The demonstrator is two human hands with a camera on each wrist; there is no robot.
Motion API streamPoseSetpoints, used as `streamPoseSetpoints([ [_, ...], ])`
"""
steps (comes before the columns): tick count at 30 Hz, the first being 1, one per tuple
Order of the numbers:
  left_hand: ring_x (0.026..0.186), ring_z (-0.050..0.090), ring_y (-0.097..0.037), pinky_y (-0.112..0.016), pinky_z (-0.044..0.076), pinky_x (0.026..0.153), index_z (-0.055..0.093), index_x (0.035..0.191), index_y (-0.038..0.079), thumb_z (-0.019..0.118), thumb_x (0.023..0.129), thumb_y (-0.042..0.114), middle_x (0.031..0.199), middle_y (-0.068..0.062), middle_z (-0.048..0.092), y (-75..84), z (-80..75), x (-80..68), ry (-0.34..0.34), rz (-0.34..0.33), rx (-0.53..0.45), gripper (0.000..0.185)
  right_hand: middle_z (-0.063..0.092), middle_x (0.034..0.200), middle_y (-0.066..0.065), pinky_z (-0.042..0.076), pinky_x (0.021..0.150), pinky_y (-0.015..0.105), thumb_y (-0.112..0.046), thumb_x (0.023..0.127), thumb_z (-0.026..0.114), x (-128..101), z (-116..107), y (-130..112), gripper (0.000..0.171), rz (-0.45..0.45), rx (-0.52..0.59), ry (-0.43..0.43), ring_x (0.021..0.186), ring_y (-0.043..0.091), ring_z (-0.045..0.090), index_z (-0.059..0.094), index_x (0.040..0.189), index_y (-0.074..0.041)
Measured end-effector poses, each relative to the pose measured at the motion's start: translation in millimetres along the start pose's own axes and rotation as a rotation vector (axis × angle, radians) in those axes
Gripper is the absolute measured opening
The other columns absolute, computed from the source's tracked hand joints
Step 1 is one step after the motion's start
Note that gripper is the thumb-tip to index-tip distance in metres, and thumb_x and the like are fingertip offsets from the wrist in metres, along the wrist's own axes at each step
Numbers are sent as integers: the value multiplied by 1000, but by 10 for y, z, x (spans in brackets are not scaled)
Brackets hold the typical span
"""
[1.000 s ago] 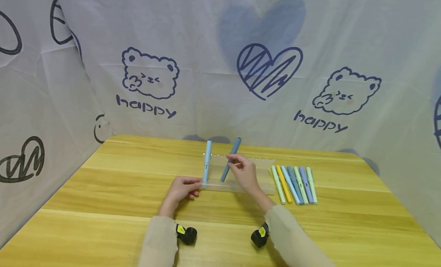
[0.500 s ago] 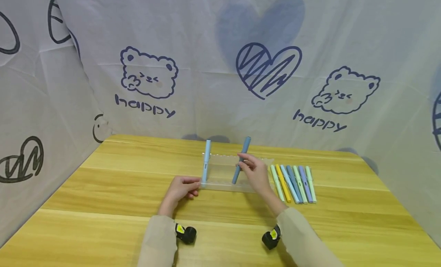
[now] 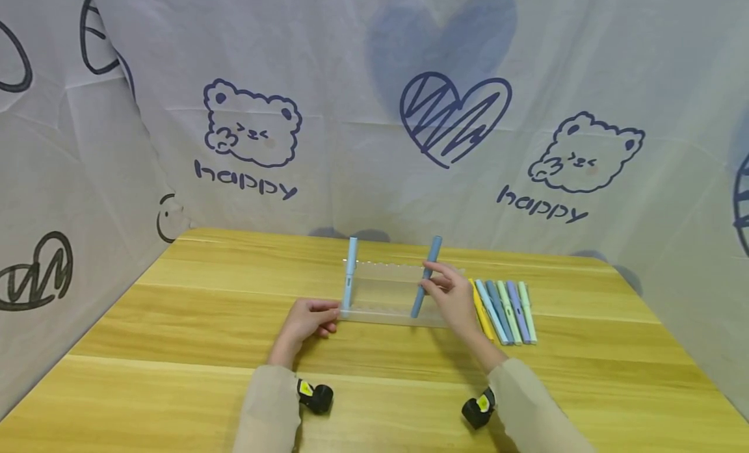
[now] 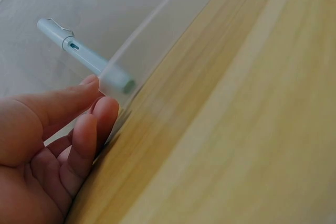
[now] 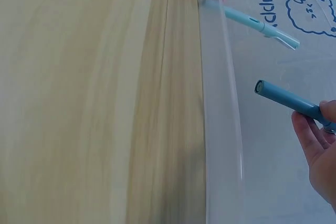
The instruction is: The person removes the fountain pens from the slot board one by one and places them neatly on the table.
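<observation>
Fingers of the right hand (image 3: 453,297) pinch the darker blue pen (image 3: 426,277) upright over the clear rack (image 3: 386,290), toward its right end. The left hand (image 3: 307,320) rests loosely against the rack's left corner, likely steadying it, beside the light blue pen (image 3: 350,274) already standing there.

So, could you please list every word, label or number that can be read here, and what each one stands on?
"happy": on the cloth backdrop, under the left bear drawing.
"happy": same cloth, under the right bear drawing.
Yellow tags on the wrist cameras: too small to read.
Pens: no print legible.
</observation>
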State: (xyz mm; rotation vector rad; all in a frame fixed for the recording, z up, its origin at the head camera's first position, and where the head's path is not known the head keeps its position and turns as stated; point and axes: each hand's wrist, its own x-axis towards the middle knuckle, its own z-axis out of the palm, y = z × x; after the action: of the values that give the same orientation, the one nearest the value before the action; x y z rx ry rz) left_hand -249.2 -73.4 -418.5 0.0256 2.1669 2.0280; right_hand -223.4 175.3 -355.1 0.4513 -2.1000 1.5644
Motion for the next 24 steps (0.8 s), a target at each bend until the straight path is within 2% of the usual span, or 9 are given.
streamPoseSetpoints([
  [4, 51, 55, -10, -17, 46, 45, 60, 105, -12, 60, 83, -1, 71, -12, 63, 8, 2, -6, 1, 1, -3, 24, 53, 104, 24, 52, 63, 21, 10, 77, 62, -14, -77, -25, 27, 27, -5, 8, 73, 32, 61, 58, 104, 14],
  [10, 51, 55, -10, -17, 46, 45, 60, 104, -11, 60, 83, -1, 71, -12, 63, 8, 3, -5, 7, -1, 2, 24, 54, 105, 23, 52, 60, 20, 10, 76, 64, -1, -194, 215, 28, -9, 11, 8, 70, 16, 62, 60, 104, 11],
  [14, 51, 55, -10, -17, 46, 45, 60, 105, -12, 60, 83, -1, 70, -11, 63, 8, 3, -7, 2, 1, 3, 24, 52, 108, 22, 52, 60, 20, 10, 76, 64, 1, -267, 278, 29, -12, 7, -2, 71, 12, 61, 59, 104, 11],
  [19, 51, 55, -10, -17, 46, 44, 59, 105, -12, 59, 83, -2, 69, -10, 62, 14, 2, -10, -5, 10, 4, 25, 52, 105, 23, 53, 58, 25, 13, 76, 62, -8, -356, 277, 28, -42, 4, -7, 70, 12, 61, 59, 104, 12],
  [24, 51, 55, -10, -17, 46, 44, 59, 105, -12, 59, 83, -1, 69, -10, 63, 15, 2, -12, -3, 12, 5, 25, 54, 100, 20, 53, 55, 24, 14, 75, 63, -25, -437, 318, 27, -78, -23, 15, 67, 10, 60, 59, 102, 12],
])
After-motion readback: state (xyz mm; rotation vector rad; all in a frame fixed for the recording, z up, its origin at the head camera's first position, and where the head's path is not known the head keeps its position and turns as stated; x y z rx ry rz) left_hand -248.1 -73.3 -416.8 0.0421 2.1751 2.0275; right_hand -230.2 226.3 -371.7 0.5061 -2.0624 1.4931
